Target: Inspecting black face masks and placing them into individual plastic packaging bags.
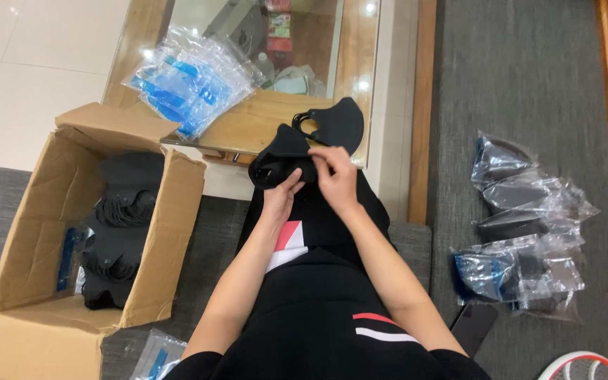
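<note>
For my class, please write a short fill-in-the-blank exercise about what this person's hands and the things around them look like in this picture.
1. Both hands, the left hand and the right hand, hold a face mask whose colour is ____.
2. A second mask lies on the low ____.
3. On the person's left, more masks fill an open cardboard ____.
4. The packed masks on the person's right are sealed in clear ____ bags.

Missing words: black; table; box; plastic

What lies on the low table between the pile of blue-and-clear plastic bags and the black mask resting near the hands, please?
In the head view, only bare wooden tabletop separates the plastic bags from the black mask.
</note>
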